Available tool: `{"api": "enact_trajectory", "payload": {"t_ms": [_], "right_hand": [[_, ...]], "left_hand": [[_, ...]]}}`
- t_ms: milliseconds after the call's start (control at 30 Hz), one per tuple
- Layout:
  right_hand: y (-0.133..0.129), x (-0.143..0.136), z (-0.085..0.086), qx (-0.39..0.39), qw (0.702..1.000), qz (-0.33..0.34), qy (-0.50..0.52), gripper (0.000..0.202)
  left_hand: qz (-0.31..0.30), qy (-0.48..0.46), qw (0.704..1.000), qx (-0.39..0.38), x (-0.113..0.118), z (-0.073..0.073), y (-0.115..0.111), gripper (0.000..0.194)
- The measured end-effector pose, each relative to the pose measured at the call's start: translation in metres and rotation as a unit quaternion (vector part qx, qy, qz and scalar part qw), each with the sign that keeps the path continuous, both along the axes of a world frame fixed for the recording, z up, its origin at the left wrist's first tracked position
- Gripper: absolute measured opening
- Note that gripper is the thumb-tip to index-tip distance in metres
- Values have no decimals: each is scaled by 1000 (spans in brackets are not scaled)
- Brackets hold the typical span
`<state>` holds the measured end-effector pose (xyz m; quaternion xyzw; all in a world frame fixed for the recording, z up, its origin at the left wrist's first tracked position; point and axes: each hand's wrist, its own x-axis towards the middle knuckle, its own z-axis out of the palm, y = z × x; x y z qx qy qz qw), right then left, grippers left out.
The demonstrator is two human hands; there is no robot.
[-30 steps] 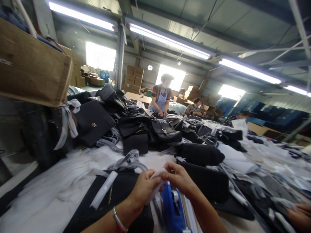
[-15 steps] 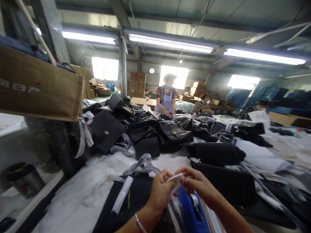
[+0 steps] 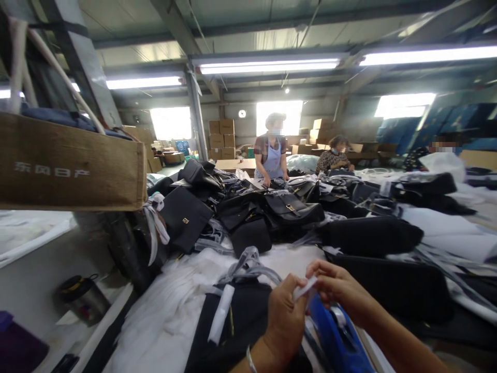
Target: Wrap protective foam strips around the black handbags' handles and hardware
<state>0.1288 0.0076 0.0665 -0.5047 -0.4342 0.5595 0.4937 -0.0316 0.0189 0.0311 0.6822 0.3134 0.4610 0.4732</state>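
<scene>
My left hand [image 3: 285, 317] and my right hand [image 3: 338, 284] meet low in the view, each pinching a small white strip [image 3: 305, 289] of thin, paper-like wrapping. The strip looks folded narrow, and my fingers hide part of it. Directly below my right hand is a blue tape dispenser [image 3: 341, 344]. A black bag [image 3: 248, 305] lies under and left of my left hand, its strap [image 3: 252, 264] covered in clear plastic. On this bag rests a white wrapped roll [image 3: 221, 314], beside a gold zip.
Black bags [image 3: 295, 207] are piled across the table beyond my hands. White wrapping sheets [image 3: 163, 311] lie on the left. A brown carrier bag [image 3: 73, 168] hangs at upper left, above a flask [image 3: 83, 298]. A co-worker [image 3: 272, 150] stands across the table; two others sit right.
The white strip now looks narrower and more folded between my fingers. My head view has turned slightly left, so the scene sits further right.
</scene>
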Motion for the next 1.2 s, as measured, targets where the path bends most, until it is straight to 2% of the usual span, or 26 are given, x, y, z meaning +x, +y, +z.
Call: {"api": "enact_trajectory", "payload": {"t_ms": [133, 267, 467, 600, 733, 900, 1000, 1100, 1200], "right_hand": [[0, 1, -1, -4, 1000, -5, 9, 21], [2, 3, -4, -22, 1000, -11, -2, 20], [-3, 7, -9, -36, 999, -26, 17, 23], [-9, 9, -7, -29, 998, -4, 64, 28], [-13, 7, -5, -4, 1000, -3, 22, 33], [-13, 6, -11, 5, 1000, -29, -1, 35], [-14, 9, -9, 31, 998, -24, -40, 36], [-17, 7, 0, 70, 992, -6, -105, 35], [-21, 1, 12, 117, 977, 14, -178, 29]], "left_hand": [[30, 99, 987, 119, 0, -2, -6, 12], [27, 169, 968, 183, 1, -3, -8, 18], [11, 201, 957, 209, 0, -8, 1, 18], [16, 204, 957, 206, -2, -9, 2, 17], [11, 219, 949, 226, 0, -8, 2, 21], [1, 249, 937, 245, -1, -8, -3, 24], [-36, 196, 961, 191, -5, -1, -5, 25], [-60, 89, 994, 35, -7, 8, 0, 29], [-123, -8, 984, -125, -2, 11, 12, 35]]}}
